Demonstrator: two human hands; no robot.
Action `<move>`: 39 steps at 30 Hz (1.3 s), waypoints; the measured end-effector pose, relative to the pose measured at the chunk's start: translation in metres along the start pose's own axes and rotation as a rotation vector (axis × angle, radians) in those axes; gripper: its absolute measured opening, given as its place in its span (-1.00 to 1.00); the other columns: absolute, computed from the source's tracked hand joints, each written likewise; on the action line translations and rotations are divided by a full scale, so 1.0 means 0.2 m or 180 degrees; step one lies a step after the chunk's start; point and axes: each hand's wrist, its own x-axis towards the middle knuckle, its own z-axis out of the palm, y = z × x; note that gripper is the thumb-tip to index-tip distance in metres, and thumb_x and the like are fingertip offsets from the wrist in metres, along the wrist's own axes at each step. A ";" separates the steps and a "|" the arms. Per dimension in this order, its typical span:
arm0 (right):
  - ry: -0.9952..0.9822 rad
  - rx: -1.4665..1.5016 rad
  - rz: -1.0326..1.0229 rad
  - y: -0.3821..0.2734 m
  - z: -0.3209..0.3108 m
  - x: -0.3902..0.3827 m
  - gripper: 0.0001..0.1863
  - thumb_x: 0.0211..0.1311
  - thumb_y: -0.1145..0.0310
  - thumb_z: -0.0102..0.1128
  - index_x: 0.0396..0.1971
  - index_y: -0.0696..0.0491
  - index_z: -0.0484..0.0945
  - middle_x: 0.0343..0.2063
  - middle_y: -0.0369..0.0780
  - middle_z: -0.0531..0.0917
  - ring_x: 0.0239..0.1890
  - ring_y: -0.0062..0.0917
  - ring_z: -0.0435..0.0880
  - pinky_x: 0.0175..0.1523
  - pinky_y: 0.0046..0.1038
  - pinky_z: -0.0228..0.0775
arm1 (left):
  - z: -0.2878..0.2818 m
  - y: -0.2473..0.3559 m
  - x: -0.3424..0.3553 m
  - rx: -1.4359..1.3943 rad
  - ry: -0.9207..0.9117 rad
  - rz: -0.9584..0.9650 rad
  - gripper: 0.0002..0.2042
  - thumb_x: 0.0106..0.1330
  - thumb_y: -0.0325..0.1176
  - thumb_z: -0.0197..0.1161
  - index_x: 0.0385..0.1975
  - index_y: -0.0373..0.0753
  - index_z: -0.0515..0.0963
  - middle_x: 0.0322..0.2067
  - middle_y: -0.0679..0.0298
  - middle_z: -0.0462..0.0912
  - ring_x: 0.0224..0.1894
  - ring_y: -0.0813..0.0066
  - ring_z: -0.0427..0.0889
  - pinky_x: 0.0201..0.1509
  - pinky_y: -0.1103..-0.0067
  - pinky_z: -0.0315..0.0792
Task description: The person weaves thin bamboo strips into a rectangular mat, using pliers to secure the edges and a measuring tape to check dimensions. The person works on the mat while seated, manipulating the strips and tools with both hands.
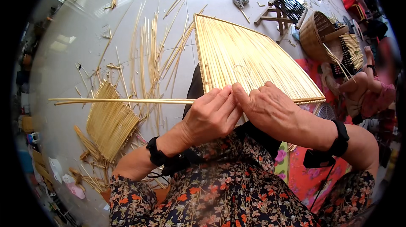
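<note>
A flat panel of pale yellow stalks [253,55], trapezoid in outline with bound edges, lies across my lap. At its near edge my left hand [213,110] and my right hand [264,102] meet, fingertips almost touching. Two long thin stalks [122,101] run out to the left from under my left hand, which is closed around them against the panel's edge. The fingers of my right hand are pinched on that same edge beside the left fingertips. What lies directly beneath the fingertips is hidden.
A smaller woven panel [112,121] lies on the floor at left, among scattered loose stalks [152,53]. Far right are a wooden folding stool [279,15], a wicker basket [315,32] and a seated person in pink [376,96]. Red flowered cloth [313,176] covers floor at right.
</note>
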 end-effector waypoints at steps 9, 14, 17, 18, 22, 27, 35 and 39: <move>0.0655 0.0319 -0.0094 0.01 0.03 -0.03 -0.48 0.22 0.48 0.06 0.16 0.33 0.23 -0.73 -0.25 0.56 -0.69 -0.35 0.59 -0.52 -0.37 0.38 | 0.02 -0.03 0.00 -0.0044 -0.0131 0.0019 -0.83 0.08 -0.44 0.21 -0.38 -0.38 0.63 -0.40 0.12 0.66 -0.26 0.26 0.69 -0.20 0.47 0.58; 0.1882 -0.0708 0.0280 0.15 -0.11 -0.15 -0.52 0.22 0.48 0.07 0.18 0.11 0.39 -0.52 -0.18 0.62 -0.58 -0.43 0.56 -0.39 -0.37 0.44 | -0.04 -0.06 0.08 0.0173 -0.0177 -0.0057 -0.79 0.18 -0.42 0.24 -0.20 -0.31 0.63 -0.28 0.14 0.71 -0.20 0.27 0.73 -0.18 0.45 0.61; 0.2972 -0.0426 0.0100 0.17 -0.07 -0.25 -0.60 0.14 0.52 0.23 0.03 0.10 0.52 -0.30 -0.16 0.65 -0.43 -0.38 0.60 -0.27 -0.39 0.49 | -0.06 -0.06 0.07 0.0310 -0.0294 -0.0178 -0.74 0.16 -0.43 0.26 -0.14 -0.29 0.62 -0.25 0.14 0.71 -0.16 0.26 0.73 -0.17 0.44 0.60; 0.2966 0.0171 0.0183 0.13 -0.04 -0.32 -0.67 0.16 0.52 0.22 -0.03 0.12 0.55 -0.30 -0.15 0.65 -0.44 -0.39 0.60 -0.24 -0.40 0.49 | -0.07 -0.05 0.09 0.0313 -0.0306 -0.0167 -0.73 0.15 -0.43 0.27 -0.13 -0.29 0.62 -0.25 0.13 0.71 -0.16 0.25 0.73 -0.17 0.44 0.60; 0.2068 0.3909 0.0805 0.00 0.44 -0.36 -0.76 0.26 0.46 0.22 -0.09 0.19 0.59 -0.19 -0.22 0.68 -0.23 -0.53 0.66 -0.08 -0.51 0.49 | -0.04 0.01 0.16 0.0210 -0.0286 -0.0089 -0.71 0.12 -0.43 0.29 -0.13 -0.31 0.62 -0.25 0.12 0.71 -0.17 0.24 0.73 -0.20 0.44 0.59; 0.3166 0.6637 0.0385 -0.06 0.56 -0.14 -0.72 0.26 0.49 0.20 -0.04 0.22 0.59 -0.12 -0.22 0.68 -0.05 -0.58 0.60 0.18 -0.50 0.39 | -0.04 0.09 0.23 0.0412 -0.0289 -0.0108 -0.71 0.08 -0.45 0.23 -0.17 -0.34 0.61 -0.28 0.14 0.68 -0.20 0.27 0.72 -0.19 0.47 0.59; 0.3927 0.6996 0.0314 -0.07 0.54 -0.11 -0.79 0.30 0.58 0.18 -0.09 0.17 0.58 -0.16 -0.27 0.67 -0.06 -0.63 0.59 0.17 -0.49 0.41 | -0.04 0.17 0.34 0.0466 -0.0351 -0.0287 -0.66 0.08 -0.47 0.38 -0.09 -0.29 0.61 -0.26 0.17 0.70 -0.29 0.29 0.71 -0.25 0.48 0.58; 0.3964 0.6937 0.0266 -0.07 0.53 -0.14 -0.82 0.29 0.55 0.20 -0.12 0.19 0.59 -0.19 -0.27 0.67 -0.15 -0.63 0.61 0.04 -0.53 0.48 | -0.05 0.20 0.36 0.0507 -0.0368 -0.0245 -0.64 0.07 -0.48 0.39 -0.08 -0.29 0.61 -0.27 0.18 0.70 -0.31 0.31 0.71 -0.27 0.49 0.58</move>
